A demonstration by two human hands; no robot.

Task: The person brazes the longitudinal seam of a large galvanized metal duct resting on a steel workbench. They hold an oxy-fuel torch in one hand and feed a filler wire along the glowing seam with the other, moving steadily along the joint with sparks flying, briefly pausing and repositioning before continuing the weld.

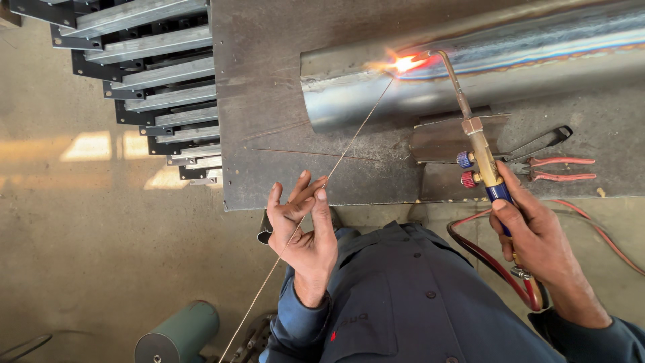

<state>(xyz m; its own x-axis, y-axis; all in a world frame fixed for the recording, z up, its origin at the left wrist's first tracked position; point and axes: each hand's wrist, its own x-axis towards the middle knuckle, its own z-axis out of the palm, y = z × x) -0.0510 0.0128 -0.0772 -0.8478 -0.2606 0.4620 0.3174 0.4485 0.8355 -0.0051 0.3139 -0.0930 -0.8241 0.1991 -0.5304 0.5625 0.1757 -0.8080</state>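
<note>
My left hand (pixel 304 225) pinches a long thin filler rod (pixel 356 128) between thumb and fingers; the rod's tip reaches the glowing spot (pixel 403 64) on a shiny metal pipe (pixel 510 60). My right hand (pixel 534 235) grips the blue handle of a brass gas torch (pixel 480 151). Its bent nozzle points its flame at the pipe's seam near the left end. Red hoses (pixel 490 262) run from the torch base past my wrist.
The pipe lies on a steel work table (pixel 269 101). Red-handled pliers (pixel 557 168) and a small metal plate (pixel 450 138) rest beside the torch. Stacked metal channel sections (pixel 154 74) stand at the left; a green cylinder (pixel 178 333) sits on the concrete floor.
</note>
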